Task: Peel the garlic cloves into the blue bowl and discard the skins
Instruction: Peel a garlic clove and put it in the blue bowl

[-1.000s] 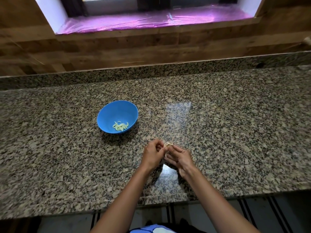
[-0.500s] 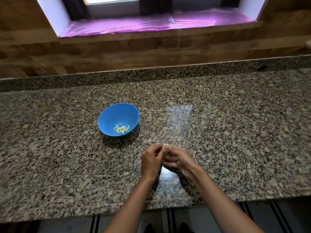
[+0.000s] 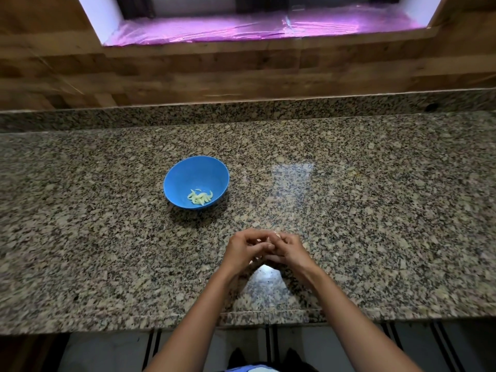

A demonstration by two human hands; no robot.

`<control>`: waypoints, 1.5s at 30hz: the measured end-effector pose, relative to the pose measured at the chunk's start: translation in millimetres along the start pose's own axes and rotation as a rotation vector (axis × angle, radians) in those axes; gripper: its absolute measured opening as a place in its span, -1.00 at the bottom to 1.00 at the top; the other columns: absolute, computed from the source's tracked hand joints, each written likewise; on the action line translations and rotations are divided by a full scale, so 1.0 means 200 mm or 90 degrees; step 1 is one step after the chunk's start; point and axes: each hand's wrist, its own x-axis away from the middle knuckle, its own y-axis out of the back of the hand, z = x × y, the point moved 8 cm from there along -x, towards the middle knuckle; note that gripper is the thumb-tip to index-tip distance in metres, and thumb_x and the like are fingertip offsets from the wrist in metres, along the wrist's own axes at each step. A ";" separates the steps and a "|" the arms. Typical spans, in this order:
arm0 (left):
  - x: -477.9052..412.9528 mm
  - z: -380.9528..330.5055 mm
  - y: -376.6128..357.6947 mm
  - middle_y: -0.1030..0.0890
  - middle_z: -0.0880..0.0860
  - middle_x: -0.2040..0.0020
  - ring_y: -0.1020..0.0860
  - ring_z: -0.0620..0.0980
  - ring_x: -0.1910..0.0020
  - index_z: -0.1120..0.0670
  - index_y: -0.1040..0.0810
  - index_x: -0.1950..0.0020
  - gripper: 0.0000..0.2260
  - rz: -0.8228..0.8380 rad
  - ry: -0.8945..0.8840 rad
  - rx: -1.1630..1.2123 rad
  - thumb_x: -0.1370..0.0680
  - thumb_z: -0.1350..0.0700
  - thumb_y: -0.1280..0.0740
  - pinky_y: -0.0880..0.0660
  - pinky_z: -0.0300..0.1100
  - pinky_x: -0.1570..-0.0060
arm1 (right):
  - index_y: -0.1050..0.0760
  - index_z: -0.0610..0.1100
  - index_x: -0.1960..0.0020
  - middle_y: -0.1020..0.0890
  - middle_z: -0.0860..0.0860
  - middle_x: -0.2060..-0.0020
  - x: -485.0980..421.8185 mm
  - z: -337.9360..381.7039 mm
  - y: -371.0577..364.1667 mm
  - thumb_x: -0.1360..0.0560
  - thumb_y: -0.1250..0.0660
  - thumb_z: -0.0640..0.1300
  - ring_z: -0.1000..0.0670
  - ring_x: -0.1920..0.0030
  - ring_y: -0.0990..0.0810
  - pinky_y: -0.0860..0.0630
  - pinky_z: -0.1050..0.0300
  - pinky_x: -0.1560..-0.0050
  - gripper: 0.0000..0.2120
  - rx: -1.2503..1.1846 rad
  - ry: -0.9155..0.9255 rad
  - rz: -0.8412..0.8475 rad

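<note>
Head view, single frame. Both forearms enter from the bottom edge and meet just above the near part of the speckled brown-and-grey granite counter (image 3: 375, 210), close to its front edge.

Hands: the left hand (image 3: 241, 251) has its fingers curled inward, and the fingertips overlap those of the right hand (image 3: 292, 252). The right hand is curled likewise, thumb side turned toward the left hand.

Task item: a small pale garlic clove (image 3: 277, 234) shows only as a light sliver at the top of the joined fingertips, on the right hand's side.

Grip, right: narrow, pinching the garlic clove.
Grip, left: narrow, closed in against the same spot. Blur hides whether its fingertips are actually on the clove, so I cannot tell.

Bowl: a round blue plastic bowl (image 3: 188, 178) stands upright on the counter, beyond the hands and to their left, well apart from them. Inside, low against the near right wall, lies a small heap of peeled pale yellow-green cloves (image 3: 200, 197).

Surroundings: a pale patch of reflected light sits on the counter right of the bowl. Behind the counter comes a wood-plank wall (image 3: 241, 71), and above it a window ledge under a shiny purple sheet (image 3: 241, 28).
</note>
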 end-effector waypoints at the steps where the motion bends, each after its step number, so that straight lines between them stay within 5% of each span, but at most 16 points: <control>1: -0.01 0.01 0.01 -0.64 0.05 0.01 -0.60 -0.09 0.05 0.04 -0.65 -0.07 -0.74 0.008 0.010 0.004 -0.41 0.24 -0.47 -0.57 -0.22 0.04 | -0.46 -0.28 -0.18 -0.64 -0.14 0.11 0.00 0.00 -0.01 -0.57 -0.20 -0.15 -0.03 0.13 -0.66 -0.62 0.17 0.12 -0.74 -0.012 -0.008 0.010; 8: -0.03 0.06 0.02 -0.69 0.02 0.07 -0.65 -0.05 0.06 0.00 -0.63 -0.06 -0.78 0.022 0.040 -0.023 -0.43 0.16 -0.47 -0.62 -0.02 0.06 | -0.54 -0.31 -0.06 -0.68 -0.19 0.19 -0.01 -0.01 0.09 -0.47 -0.36 -0.26 -0.08 0.24 -0.68 -0.63 0.14 0.23 -0.80 -0.043 -0.015 -0.123; 18: -0.04 0.05 0.02 -0.63 0.01 -0.06 -0.66 -0.05 0.07 0.06 -0.51 -0.29 -0.55 0.026 0.055 0.040 -0.43 0.28 -0.45 -0.61 -0.16 0.07 | -0.54 -0.20 -0.12 -0.68 -0.11 0.05 -0.01 0.01 0.08 -0.50 -0.30 -0.31 -0.09 0.03 -0.66 -0.61 0.05 0.03 -0.79 -0.059 -0.009 -0.079; 27: -0.05 0.03 0.02 -0.64 0.03 -0.03 -0.67 -0.04 0.12 0.10 -0.57 -0.24 -0.61 0.006 0.044 0.004 -0.42 0.24 -0.48 -0.63 -0.04 0.09 | -0.57 -0.22 -0.08 -0.68 -0.06 0.17 -0.02 0.01 0.10 -0.49 -0.30 -0.33 -0.03 0.15 -0.68 -0.63 0.14 0.16 -0.81 -0.056 0.010 -0.126; 32: -0.06 0.00 0.04 -0.64 -0.02 0.01 -0.64 -0.17 0.18 0.04 -0.58 -0.18 -0.66 -0.034 0.006 -0.136 -0.42 0.18 -0.48 -0.57 -0.36 0.21 | -0.56 -0.28 -0.11 -0.66 -0.07 0.16 -0.04 0.01 0.08 -0.46 -0.33 -0.36 0.06 0.28 -0.66 -0.60 0.25 0.31 -0.76 -0.014 0.043 -0.178; 36: -0.04 -0.04 0.03 -0.60 -0.04 0.11 -0.57 -0.24 0.25 0.05 -0.58 -0.07 -0.74 -0.034 -0.022 -0.193 -0.41 0.18 -0.49 -0.48 -0.48 0.35 | -0.60 -0.26 -0.06 -0.67 -0.18 0.08 -0.05 -0.01 0.10 -0.43 -0.38 -0.34 -0.06 0.20 -0.67 -0.63 0.09 0.18 -0.79 0.050 0.064 -0.248; 40: -0.07 -0.02 0.03 -0.62 -0.06 0.12 -0.62 -0.15 0.18 0.01 -0.58 -0.04 -0.70 -0.042 0.020 -0.123 -0.35 0.14 -0.54 -0.59 -0.31 0.22 | -0.57 -0.31 -0.04 -0.67 -0.17 0.22 -0.03 -0.02 0.08 -0.49 -0.29 -0.34 -0.02 0.33 -0.65 -0.60 0.21 0.33 -0.85 -0.087 0.012 -0.214; 43: -0.10 0.03 0.08 -0.64 0.01 0.07 -0.64 -0.05 0.12 0.07 -0.59 -0.15 -0.59 -0.065 0.082 0.003 -0.33 0.13 -0.55 -0.63 -0.12 0.13 | -0.54 -0.34 -0.05 -0.66 -0.28 0.15 -0.02 -0.02 0.11 -0.52 -0.28 -0.27 -0.21 0.17 -0.67 -0.61 0.02 0.07 -0.83 -0.167 -0.004 -0.205; 45: -0.10 0.01 0.11 -0.63 0.01 -0.02 -0.62 -0.10 0.11 0.04 -0.54 -0.24 -0.58 -0.097 0.061 -0.107 -0.40 0.13 -0.50 -0.61 -0.16 0.09 | -0.53 -0.33 -0.06 -0.68 -0.20 0.15 -0.01 -0.02 0.15 -0.52 -0.29 -0.24 -0.14 0.21 -0.66 -0.63 0.09 0.15 -0.82 -0.202 -0.009 -0.240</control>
